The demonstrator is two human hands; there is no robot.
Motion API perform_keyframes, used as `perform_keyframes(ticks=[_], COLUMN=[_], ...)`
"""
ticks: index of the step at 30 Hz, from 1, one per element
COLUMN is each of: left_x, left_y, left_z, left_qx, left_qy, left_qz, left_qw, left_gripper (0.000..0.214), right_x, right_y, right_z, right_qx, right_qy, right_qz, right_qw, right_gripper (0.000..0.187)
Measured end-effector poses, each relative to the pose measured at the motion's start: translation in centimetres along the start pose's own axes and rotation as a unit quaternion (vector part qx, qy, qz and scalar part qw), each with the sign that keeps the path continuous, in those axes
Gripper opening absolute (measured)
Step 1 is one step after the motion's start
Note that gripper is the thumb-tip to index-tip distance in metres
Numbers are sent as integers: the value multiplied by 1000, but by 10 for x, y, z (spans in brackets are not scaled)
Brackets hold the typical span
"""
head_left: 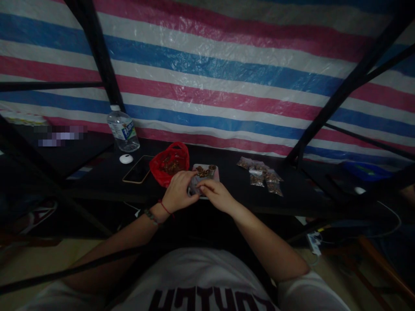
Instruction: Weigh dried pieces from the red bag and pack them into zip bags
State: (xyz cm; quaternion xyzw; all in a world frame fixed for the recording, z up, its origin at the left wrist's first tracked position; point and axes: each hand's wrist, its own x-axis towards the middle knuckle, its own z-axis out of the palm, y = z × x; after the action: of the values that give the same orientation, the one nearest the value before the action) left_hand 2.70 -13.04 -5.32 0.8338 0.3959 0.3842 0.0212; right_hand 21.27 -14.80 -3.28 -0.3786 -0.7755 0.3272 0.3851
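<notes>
Both forearms reach forward from the body and meet at the near edge of the dark table (97, 172), elbows out, wrists slightly bent. The left hand (179, 190) is curled, fingers closed around the left side of a small clear bag (194, 186); a red string and a beaded band sit on that wrist. The right hand (216, 193) is partly closed, fingertips pinching the bag's right edge, index finger pointed toward the left hand. The bag is held between the two hands, just in front of a small pink tray (215, 173). Contents of the bag are too dim to tell.

The tray holds a little heap of brown bits plus a small cup at its far right corner. Touching its left side, an open red plastic bag (170, 162) holds more brown bits. Right of the tray, well apart, lies a cluster of filled small packets (261, 175).

Left of the red bag: a phone (138, 169) lying flat, a small white round object (126, 159), and a water bottle (123, 129) standing upright. A striped tarp (227, 65) hangs behind.
</notes>
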Motion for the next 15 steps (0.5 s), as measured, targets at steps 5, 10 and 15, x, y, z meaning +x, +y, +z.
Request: perform_keyframes(ticks=[5,10,15], left_x=[-1,7,10], left_y=[7,-9,-36], left_z=[1,-1,7], left_qx=[19,-123,-436], left_qy=[-68,-69,-76], left_qz=[18,-57,-220], left_qw=[997,988,869], left_gripper=[60,84,62], right_x=[4,8,12], right_y=[15,28,37], right_z=[4,-8,-22], right_qx=[-21,47,134], right_qy=[-20,27,80], right_qz=[25,58,103], right_qw=[999,997,982], right_gripper=[19,15,21])
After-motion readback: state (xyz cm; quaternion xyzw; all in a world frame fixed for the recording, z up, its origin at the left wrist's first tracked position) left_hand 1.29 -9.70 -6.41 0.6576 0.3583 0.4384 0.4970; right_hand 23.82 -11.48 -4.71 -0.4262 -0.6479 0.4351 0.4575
